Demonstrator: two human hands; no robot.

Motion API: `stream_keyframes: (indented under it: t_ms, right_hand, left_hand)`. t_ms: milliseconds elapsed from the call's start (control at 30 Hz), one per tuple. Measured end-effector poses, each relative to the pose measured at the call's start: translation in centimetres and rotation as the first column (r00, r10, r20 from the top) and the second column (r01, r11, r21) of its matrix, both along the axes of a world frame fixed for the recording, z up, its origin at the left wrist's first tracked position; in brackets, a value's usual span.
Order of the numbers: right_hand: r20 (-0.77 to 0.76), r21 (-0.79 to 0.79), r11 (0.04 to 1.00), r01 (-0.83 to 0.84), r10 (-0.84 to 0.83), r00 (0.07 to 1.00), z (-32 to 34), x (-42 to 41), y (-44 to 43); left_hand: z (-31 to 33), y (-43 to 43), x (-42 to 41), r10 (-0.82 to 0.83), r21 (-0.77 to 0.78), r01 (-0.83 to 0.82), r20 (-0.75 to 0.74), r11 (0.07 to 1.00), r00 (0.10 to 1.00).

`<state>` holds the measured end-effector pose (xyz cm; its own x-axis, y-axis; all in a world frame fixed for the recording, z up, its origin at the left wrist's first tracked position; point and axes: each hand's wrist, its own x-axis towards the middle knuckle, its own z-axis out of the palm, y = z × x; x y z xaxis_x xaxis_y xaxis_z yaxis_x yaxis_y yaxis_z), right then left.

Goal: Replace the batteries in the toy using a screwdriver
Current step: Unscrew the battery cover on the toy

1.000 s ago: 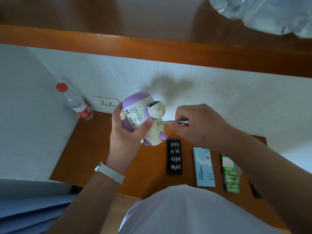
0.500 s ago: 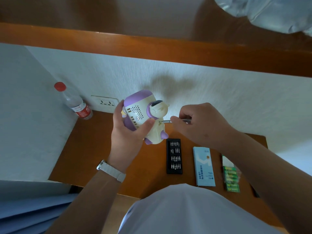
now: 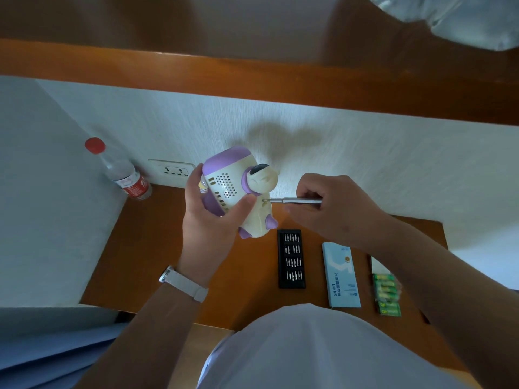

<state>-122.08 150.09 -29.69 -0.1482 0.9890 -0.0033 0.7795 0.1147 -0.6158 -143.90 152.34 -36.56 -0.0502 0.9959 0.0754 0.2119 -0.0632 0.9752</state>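
Note:
A cream and purple toy (image 3: pixel 238 189) is held above the wooden desk, gripped from the left by my left hand (image 3: pixel 209 217), thumb across its perforated back. My right hand (image 3: pixel 331 206) pinches a thin silver screwdriver (image 3: pixel 297 201) held level; its tip meets a small screw on the toy's right side. A pack of green batteries (image 3: pixel 387 294) lies on the desk at the right, partly behind my right forearm.
A black tray of screwdriver bits (image 3: pixel 291 259) and a light blue box (image 3: pixel 342 275) lie on the desk (image 3: pixel 146 248) under my hands. A clear bottle with a red cap (image 3: pixel 123 175) stands back left beside a wall socket (image 3: pixel 172 171). White walls close in left and behind.
My right hand has slid back along the screwdriver, so more of the shaft shows. The toy and my left hand have stayed almost in place.

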Motion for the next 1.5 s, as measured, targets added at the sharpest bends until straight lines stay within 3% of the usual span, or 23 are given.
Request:
stream_keyframes:
  t_ms: [167,367,867,1167,1500]
  right_hand:
    - [0.126,0.048,0.997,0.055,-0.060,0.990,-0.1,-0.3,0.0]
    - [0.160,0.029,0.997,0.067,-0.071,0.985,-0.5,0.1,0.3]
    - [0.060,-0.008,0.999,0.034,-0.033,0.998,-1.2,0.6,1.7]
    - [0.130,0.014,0.998,0.054,-0.055,0.990,-1.6,1.0,1.2]
    - [0.096,-0.022,0.998,0.052,-0.050,0.994,-1.1,1.6,1.4]
  left_hand:
    - [0.0,0.2,0.3,-0.029,-0.012,0.029,-0.011,1.000,1.000]
    - [0.2,0.9,1.0,-0.053,-0.041,0.054,0.027,0.998,0.998]
    - [-0.4,1.7,1.3,-0.020,-0.093,0.022,0.023,0.995,1.000]
    - [-0.5,1.0,1.9,-0.034,-0.104,0.040,0.060,0.994,0.998]
    - [-0.7,1.4,2.2,-0.055,-0.116,0.059,0.039,0.992,0.998]
